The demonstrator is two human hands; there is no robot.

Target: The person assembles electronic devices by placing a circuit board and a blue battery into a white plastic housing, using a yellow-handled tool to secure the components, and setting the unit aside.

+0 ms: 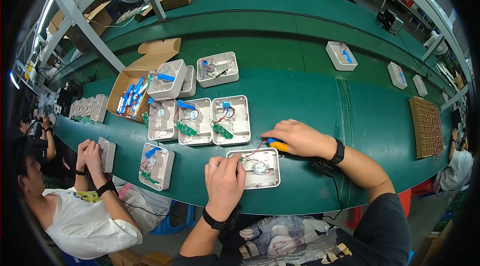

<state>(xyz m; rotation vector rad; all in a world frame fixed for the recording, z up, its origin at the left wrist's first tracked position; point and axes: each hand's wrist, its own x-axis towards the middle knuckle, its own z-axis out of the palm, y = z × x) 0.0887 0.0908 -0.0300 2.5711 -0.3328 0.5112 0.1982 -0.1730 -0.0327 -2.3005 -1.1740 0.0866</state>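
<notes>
In front of me lies a shallow white plastic housing (270, 179) with a round speaker-like disc (260, 167) and thin red wires inside. My left hand (223, 180) is over its left side, fingers pinched on a small green circuit board (242, 160), mostly hidden beneath them. Beyond the housing's far right corner, my right hand (300, 139) is curled over a tool with an orange-yellow handle (278, 146). At its fingertips is a dark blue piece (270, 140), where a red wire ends; the hand hides the rest.
Several similar housings (230, 118) with blue batteries and boards stand to the left and beyond. A cardboard box (120, 86) holds blue batteries. At left a co-worker (82, 206) handles a housing (106, 155). A brown divided tray (425, 128) lies far right; a black cable (338, 193) trails near my right forearm.
</notes>
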